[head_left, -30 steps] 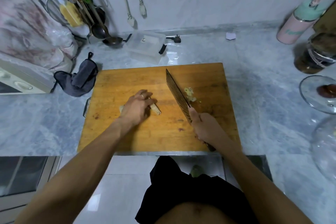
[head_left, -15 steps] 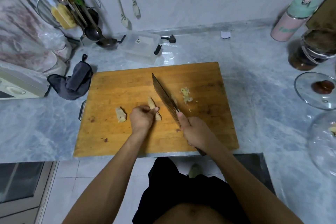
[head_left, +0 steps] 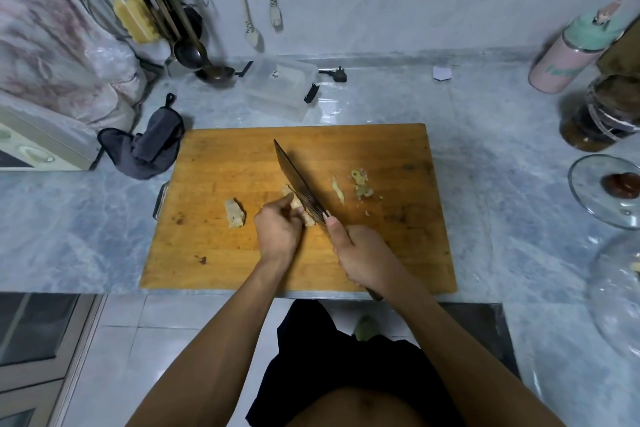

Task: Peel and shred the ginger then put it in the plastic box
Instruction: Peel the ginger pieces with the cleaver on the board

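Head view looks down on a grey marble countertop [head_left: 502, 156] with a wooden cutting board [head_left: 242, 260] lying at its near edge. Far of the board, toward the wall, sits the clear plastic box [head_left: 277, 87] with black clips, well apart from the ginger. A dark grey cloth [head_left: 149, 146] lies crumpled just off the board's far left corner. At the far right stands a pink bottle with a mint lid [head_left: 571, 55].

On the board, the right hand [head_left: 367, 260] has its fingers wrapped round the handle of a cleaver [head_left: 298, 180], with the thumb laid along the top near the blade. The blade runs away from the hand toward the far left and rests against the ginger piece [head_left: 298, 206]. The left hand [head_left: 277, 229] pinches that piece with curled fingertips, just left of the blade. A second ginger chunk [head_left: 234, 213] lies free to the left of the left hand. Right of the blade lie a thin sliver [head_left: 338, 189] and a small heap of ginger scraps [head_left: 362, 184].
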The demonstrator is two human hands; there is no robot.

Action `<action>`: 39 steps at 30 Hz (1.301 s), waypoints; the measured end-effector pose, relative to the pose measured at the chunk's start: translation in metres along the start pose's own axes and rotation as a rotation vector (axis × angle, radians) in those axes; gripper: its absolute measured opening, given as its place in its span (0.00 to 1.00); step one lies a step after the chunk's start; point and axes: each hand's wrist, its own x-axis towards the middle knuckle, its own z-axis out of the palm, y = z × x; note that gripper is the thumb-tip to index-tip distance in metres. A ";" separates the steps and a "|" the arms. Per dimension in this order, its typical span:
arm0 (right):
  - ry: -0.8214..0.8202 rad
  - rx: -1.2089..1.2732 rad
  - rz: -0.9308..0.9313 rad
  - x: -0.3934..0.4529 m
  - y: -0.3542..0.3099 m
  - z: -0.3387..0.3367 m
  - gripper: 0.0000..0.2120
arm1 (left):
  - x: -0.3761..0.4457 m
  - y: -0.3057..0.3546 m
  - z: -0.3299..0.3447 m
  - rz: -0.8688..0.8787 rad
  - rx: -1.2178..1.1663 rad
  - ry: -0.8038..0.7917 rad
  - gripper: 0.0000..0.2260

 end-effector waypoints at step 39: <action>-0.111 0.063 0.020 0.006 0.001 -0.013 0.32 | -0.001 0.004 0.003 -0.035 0.089 0.076 0.16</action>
